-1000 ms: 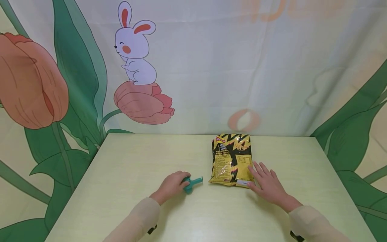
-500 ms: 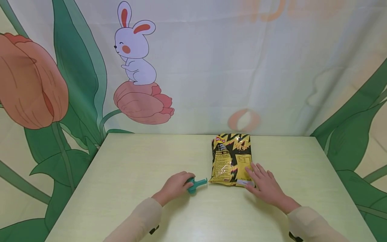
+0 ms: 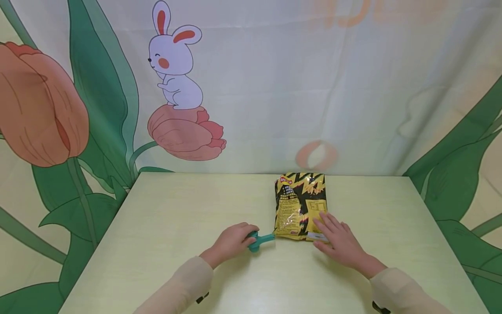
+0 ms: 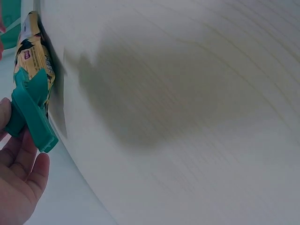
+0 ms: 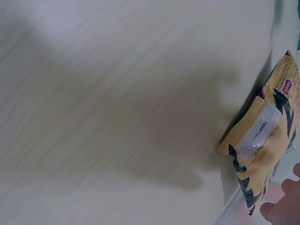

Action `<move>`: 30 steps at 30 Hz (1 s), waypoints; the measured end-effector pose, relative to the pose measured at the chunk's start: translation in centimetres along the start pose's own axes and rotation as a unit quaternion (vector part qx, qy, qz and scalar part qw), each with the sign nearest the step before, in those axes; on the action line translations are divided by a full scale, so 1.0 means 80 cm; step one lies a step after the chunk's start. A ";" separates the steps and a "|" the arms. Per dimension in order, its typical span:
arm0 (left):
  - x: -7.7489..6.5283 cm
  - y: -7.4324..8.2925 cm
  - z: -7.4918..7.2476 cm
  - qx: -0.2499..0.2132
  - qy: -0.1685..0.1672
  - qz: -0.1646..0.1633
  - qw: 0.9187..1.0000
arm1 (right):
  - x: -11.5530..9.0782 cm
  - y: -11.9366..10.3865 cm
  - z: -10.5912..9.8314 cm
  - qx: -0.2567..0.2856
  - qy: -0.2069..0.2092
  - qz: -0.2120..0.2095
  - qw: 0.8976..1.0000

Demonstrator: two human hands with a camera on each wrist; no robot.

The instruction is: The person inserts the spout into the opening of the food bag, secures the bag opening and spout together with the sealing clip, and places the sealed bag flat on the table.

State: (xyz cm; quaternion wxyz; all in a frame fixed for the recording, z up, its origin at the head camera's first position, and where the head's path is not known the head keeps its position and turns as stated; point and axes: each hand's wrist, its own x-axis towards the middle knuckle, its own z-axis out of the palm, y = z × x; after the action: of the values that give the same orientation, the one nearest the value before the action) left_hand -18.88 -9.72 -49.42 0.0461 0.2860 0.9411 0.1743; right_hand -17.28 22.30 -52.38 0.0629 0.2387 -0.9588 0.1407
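Observation:
My left hand pinches a teal plastic clip-like tool between thumb and fingers. The tool's narrow arm points right, and its tip is at the lower left corner of a yellow and black snack bag; whether they touch I cannot tell. In the left wrist view, the teal tool overlaps the bag behind it. Fingers spread, my right hand lies over the bag's lower right corner. The right wrist view catches a white label along the bag's near edge and part of the right hand.
The pale wood-grain table carries the bag near its back edge. Behind it hangs a printed cloth with a rabbit and tulips. Beige sleeves cover both forearms.
My left hand has moved right with the teal tool, bringing its tip to the bag's corner. My right hand has shifted slightly left, farther over the bag. The bag has hardly moved.

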 end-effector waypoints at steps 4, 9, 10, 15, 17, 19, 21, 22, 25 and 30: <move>0.001 0.005 -0.002 0.001 -0.004 0.000 1.000 | 0.001 -0.001 0.001 -0.001 -0.003 -0.003 1.000; 0.001 0.010 -0.003 0.005 -0.005 0.004 1.000 | 0.002 -0.004 0.002 0.004 0.000 -0.011 1.000; 0.002 0.010 -0.003 0.005 -0.006 0.005 1.000 | 0.002 -0.005 0.002 0.004 0.003 -0.014 1.000; 0.002 0.015 -0.003 -0.003 -0.007 0.010 1.000 | 0.003 -0.008 0.004 0.007 0.015 -0.025 1.000; 0.002 0.017 -0.004 -0.007 -0.007 0.015 1.000 | 0.004 -0.010 0.004 0.007 0.015 -0.027 1.000; 0.002 0.020 -0.004 -0.010 -0.006 0.019 1.000 | 0.004 -0.011 0.004 0.007 0.012 -0.027 1.000; 0.002 0.022 -0.003 -0.011 -0.007 0.022 1.000 | 0.004 -0.013 0.005 0.009 0.007 -0.026 1.000; 0.002 0.023 -0.002 -0.013 -0.007 0.023 1.000 | 0.004 -0.014 0.006 0.012 0.005 -0.026 1.000; 0.004 0.025 0.001 -0.013 -0.011 0.022 1.000 | 0.003 -0.017 0.007 0.017 0.008 -0.030 0.999; 0.005 0.029 0.003 -0.013 -0.013 0.025 1.000 | 0.002 -0.020 0.009 0.020 0.022 -0.041 0.999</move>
State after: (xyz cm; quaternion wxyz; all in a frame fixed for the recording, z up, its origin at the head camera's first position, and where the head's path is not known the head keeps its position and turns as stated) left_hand -17.96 -7.60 -48.80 0.0581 0.3112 0.9306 0.1838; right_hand -16.70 20.69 -52.68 0.0845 0.2763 -0.9435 0.1626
